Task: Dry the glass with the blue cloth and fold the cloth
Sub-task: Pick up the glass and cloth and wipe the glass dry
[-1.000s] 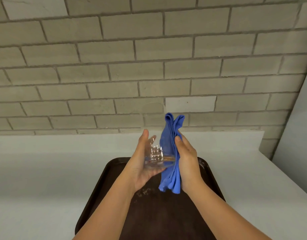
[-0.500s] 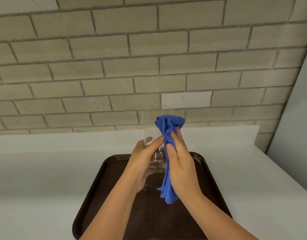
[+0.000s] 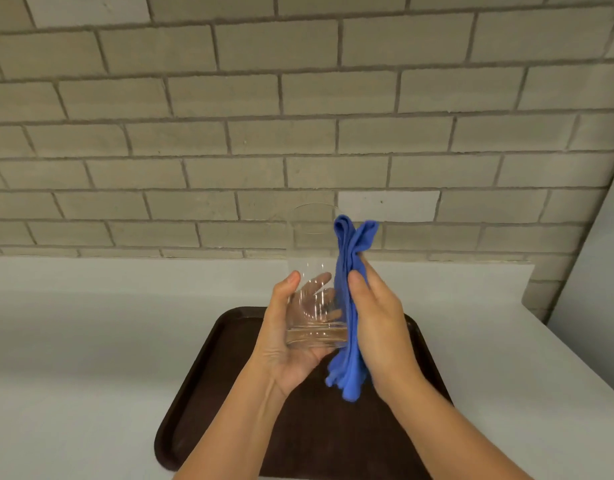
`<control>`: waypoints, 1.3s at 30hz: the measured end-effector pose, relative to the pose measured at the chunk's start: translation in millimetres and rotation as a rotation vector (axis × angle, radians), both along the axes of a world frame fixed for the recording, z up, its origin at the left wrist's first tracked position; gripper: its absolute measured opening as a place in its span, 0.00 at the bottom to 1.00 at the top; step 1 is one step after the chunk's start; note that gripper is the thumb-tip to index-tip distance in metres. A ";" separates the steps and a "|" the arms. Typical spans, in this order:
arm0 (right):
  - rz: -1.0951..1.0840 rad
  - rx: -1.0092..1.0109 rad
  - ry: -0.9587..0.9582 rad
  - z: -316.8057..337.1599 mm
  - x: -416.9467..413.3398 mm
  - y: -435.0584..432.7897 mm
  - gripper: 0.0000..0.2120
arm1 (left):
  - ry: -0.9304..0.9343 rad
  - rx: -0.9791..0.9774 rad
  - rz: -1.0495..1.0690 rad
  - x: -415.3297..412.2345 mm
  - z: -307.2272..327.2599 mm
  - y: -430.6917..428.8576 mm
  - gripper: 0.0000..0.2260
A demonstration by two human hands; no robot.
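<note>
The tabletop (image 3: 91,341) lies below both hands, and the brown tray (image 3: 201,386) sits on it directly beneath them.

The blue cloth (image 3: 350,306) is bunched into a long vertical hank, its long axis upright – top end above the fingertips, tail hanging below the palm. The right hand (image 3: 378,327) is closed on the blue cloth, thumb on the near face and fingers behind, pressing it against the right side of the glass. Judged soft and limp: it holds no shape unsupported, so for folding it is best taken by two corners and spread flat.

The glass (image 3: 312,282) is held above the tray, clear of it, between the two hands. It stands roughly upright, long axis vertical, open rim upward and thick base down near the palm. The left hand (image 3: 288,344) is wrapped around its lower wall and base – thumb on the near side, fingers visible through the wall behind. Judged rigid, fragile and slippery when wet; the heavy base is the secure place to hold, not the thin rim.
</note>
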State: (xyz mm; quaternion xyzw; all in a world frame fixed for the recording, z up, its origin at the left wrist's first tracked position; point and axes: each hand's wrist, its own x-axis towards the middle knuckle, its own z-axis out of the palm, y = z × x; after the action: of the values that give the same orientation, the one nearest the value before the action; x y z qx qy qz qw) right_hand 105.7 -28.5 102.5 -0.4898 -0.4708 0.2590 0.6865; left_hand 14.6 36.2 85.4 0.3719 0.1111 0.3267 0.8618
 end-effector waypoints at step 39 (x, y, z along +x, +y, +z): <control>-0.014 0.100 -0.170 37.9 8.5 20.5 0.18 | 0.218 0.345 0.105 -3.7 22.8 -1.0 0.15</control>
State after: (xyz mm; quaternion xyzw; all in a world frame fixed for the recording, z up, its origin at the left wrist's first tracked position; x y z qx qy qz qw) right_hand 114.2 -7.9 140.4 -0.4784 -0.5363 0.1882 0.6694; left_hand 10.9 35.1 108.1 0.5406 0.1654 0.3432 0.7501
